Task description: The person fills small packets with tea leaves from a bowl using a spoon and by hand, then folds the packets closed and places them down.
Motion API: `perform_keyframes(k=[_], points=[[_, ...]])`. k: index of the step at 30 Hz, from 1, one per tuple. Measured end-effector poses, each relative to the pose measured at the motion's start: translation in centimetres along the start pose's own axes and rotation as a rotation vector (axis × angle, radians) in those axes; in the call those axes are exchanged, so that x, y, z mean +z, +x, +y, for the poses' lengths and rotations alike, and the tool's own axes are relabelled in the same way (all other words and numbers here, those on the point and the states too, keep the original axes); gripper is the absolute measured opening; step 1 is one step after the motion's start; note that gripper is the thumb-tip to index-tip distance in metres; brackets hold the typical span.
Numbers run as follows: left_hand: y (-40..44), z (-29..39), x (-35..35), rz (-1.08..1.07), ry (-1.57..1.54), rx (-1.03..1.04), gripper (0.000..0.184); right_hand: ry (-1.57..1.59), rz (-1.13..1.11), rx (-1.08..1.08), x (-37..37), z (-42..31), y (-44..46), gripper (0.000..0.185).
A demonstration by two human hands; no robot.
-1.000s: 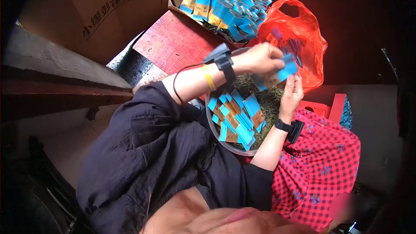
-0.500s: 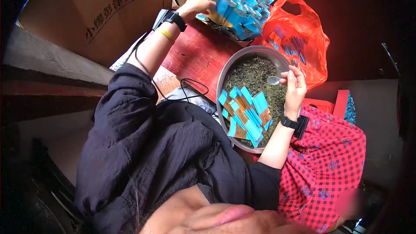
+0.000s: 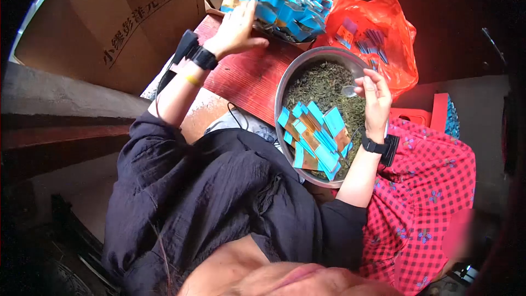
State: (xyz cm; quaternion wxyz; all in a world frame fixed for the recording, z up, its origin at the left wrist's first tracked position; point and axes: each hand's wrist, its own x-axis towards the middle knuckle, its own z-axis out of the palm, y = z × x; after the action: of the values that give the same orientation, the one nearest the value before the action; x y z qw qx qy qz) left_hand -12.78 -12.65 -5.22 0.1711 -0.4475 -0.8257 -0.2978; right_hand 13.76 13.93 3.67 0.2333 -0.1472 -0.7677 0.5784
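My left hand (image 3: 236,30) is open, palm down and fingers stretched, at the near edge of a cardboard box (image 3: 212,1) crammed with upright blue packets (image 3: 290,0). Its fingertips reach the front packets; whether they touch cannot be told. My right hand (image 3: 376,98) pinches a small clear plastic spoon (image 3: 349,91) over a metal basin (image 3: 280,90). Dried green leaves, like loose tea (image 3: 320,85), fill the basin. On the leaves, at the near side, lies a loose pile of flat blue and brown packets (image 3: 318,137).
A red plastic bag (image 3: 402,38) holding dark slim packets stands behind the basin. The box rests on a red wooden surface (image 3: 241,79). A large printed carton (image 3: 126,11) stands at left. Red checked cloth (image 3: 422,186) lies at right, by a red box (image 3: 438,112).
My left hand has drawn back from the top of the packed packets toward the box's near edge, its fingers now spread. My right hand still holds the spoon over the basin.
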Motion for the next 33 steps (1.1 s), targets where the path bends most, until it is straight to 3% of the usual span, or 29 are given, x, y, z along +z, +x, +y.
perform_keyframes(k=[3,8,9,12,15,21,26,33], points=[[3.2,0.7,1.1,0.136,-0.12,-0.024,0.111,-0.123,-0.039,-0.061,1.8,-0.1,0.7,0.025],[6.8,0.9,3.7,0.196,-0.182,0.004,0.116,-0.846,-0.197,-0.476,6.5,-3.0,1.9,0.064],[7.2,1.2,3.9,0.186,-0.159,-0.028,0.116,-0.81,-0.239,-0.448,7.7,-3.6,2.6,0.074],[8.1,1.4,4.3,0.191,-0.131,-0.056,0.117,-0.962,-0.196,-0.542,10.2,-1.5,6.8,0.078],[8.9,1.0,5.0,0.19,-0.097,-0.14,0.114,-0.933,-0.167,-0.495,12.3,2.7,11.2,0.079],[11.3,-2.0,5.4,0.182,0.076,-0.075,0.104,-0.971,-0.15,-0.607,14.0,5.7,17.6,0.069],[11.9,-3.2,6.9,0.251,0.176,0.027,0.093,-1.076,-0.196,-0.669,13.8,7.0,19.7,0.074],[11.9,-2.1,6.8,0.225,0.207,-0.035,0.086,-1.216,-0.136,-0.699,13.9,6.2,19.5,0.078]])
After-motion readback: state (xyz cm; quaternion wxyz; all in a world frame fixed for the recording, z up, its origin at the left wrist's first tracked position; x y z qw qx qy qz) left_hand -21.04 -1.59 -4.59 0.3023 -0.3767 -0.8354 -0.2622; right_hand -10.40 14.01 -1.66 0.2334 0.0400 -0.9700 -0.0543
